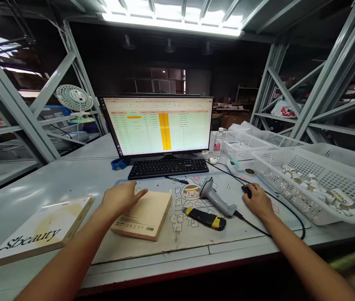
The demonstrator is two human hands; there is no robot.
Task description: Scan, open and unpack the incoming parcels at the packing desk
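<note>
- My left hand (122, 200) is at the upper left edge of a cream box (148, 213), thumb out over its top; my other fingers are hidden.
- My right hand (259, 201) covers a black mouse (246, 191).
- Between my hands lie a grey scanner (215, 198) and a black-and-yellow cutter (205, 218).
- Ahead, a keyboard (168, 167) sits before a monitor (146, 125) showing a spreadsheet.
- At far left: a white box (41, 229) reading "beauty".
- At right: a white basket (286, 196) holding small bottles (311, 184).
</note>
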